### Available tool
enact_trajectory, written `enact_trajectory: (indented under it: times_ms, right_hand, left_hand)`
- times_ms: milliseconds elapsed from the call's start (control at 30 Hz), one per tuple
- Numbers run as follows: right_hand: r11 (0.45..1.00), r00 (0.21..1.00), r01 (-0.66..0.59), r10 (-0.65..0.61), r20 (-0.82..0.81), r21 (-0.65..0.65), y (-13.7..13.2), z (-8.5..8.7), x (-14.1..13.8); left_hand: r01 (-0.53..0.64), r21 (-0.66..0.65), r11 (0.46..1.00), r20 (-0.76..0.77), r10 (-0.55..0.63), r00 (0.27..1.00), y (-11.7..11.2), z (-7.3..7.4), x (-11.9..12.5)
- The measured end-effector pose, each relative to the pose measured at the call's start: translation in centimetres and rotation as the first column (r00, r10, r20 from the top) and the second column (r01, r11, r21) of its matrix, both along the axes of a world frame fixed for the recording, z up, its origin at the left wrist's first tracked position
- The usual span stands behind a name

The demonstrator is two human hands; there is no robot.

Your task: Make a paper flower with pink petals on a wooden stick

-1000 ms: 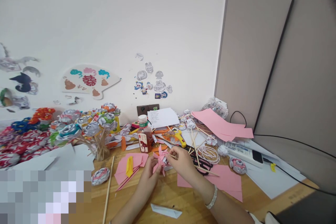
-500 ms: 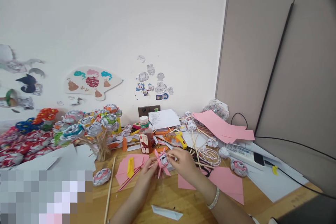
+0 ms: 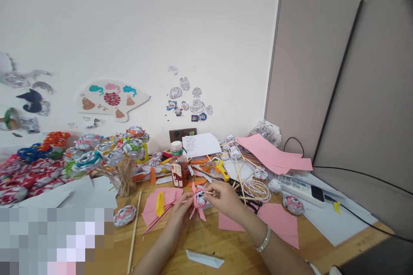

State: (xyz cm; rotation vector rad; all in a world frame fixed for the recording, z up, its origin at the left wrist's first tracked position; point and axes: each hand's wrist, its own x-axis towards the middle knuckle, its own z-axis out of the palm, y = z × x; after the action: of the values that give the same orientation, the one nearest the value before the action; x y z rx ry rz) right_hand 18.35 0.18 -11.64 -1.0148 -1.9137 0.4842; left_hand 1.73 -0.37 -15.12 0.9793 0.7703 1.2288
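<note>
A pink folded paper flower (image 3: pixel 197 200) with a grey-and-white centre is held above the wooden table (image 3: pixel 222 249). My left hand (image 3: pixel 179 216) grips it from below left, fingers closed on its base. My right hand (image 3: pixel 226 200), with a silver bracelet at the wrist, pinches the flower's right side beside a thin wooden stick (image 3: pixel 211 193). Pink paper sheets (image 3: pixel 280 221) lie under and to the right of my hands, and more pink paper with a yellow folded piece (image 3: pixel 159 204) lies to the left.
A small bottle of red liquid (image 3: pixel 177 169) stands just behind the flower. Paper roses on sticks fill a jar (image 3: pixel 124 184) at left. Loose skewers, a pearl string (image 3: pixel 258 189), a yellow glue gun (image 3: pixel 222 169), a power strip (image 3: pixel 300 189) and cables crowd the right. A white folded paper (image 3: pixel 204 260) lies near the front edge.
My hands and the pink flower have barely shifted; the flower has turned slightly and my right fingers have moved along its side. The camera view has wobbled a little.
</note>
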Motion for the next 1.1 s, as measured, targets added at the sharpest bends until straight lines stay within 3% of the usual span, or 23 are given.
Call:
enact_trajectory:
  times_ms: [167,300,467,700,1100]
  right_hand:
    - [0.937,0.974,-0.206,0.169,-0.150,-0.284,0.4,0.5,0.9]
    - [0.885,0.960,-0.271,0.220,-0.172,-0.380,0.9,0.4,1.5]
    - [0.889,0.967,-0.249,0.206,-0.150,-0.385,1.0,0.2,1.6]
    - [0.890,0.966,-0.250,0.200,-0.167,-0.382,1.0,-0.4,1.3]
    - [0.946,0.990,-0.137,0.124,-0.065,-0.295,1.2,-0.8,1.1]
  left_hand:
    - [0.006,-0.030,1.000,-0.032,-0.007,0.999,-0.4,0.4,0.2]
    - [0.020,-0.024,0.999,-0.058,-0.022,0.998,-0.7,0.6,0.3]
    - [0.001,-0.036,0.999,-0.040,-0.003,0.999,-1.0,0.9,0.5]
    - [-0.003,-0.013,1.000,-0.132,0.001,0.991,-1.4,1.4,0.5]
    - [-0.010,-0.031,0.999,-0.100,0.006,0.995,-1.0,1.0,0.5]
